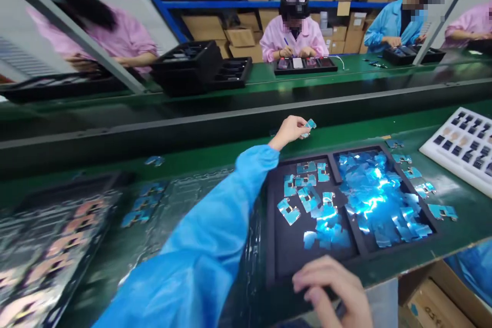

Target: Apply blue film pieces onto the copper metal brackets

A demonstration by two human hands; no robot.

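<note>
Your left grip (pixel 290 130) pinches one blue-filmed circuit board (pixel 311 123) beyond the black tray (pixel 271 241); right grip (pixel 336 287) loose, seemingly empty. Several boards (pixel 289 211) already in tray's left compartment (pixel 288 259); others still on desk (pixel 353 136), both sides.

From head height, facing forward (and down), near the bench (pixel 357 134).

Left arm (pixel 209 225) stretched forward, left hand (pixel 289 130) pinching, right hand (pixel 338 289) loosely curled
</note>
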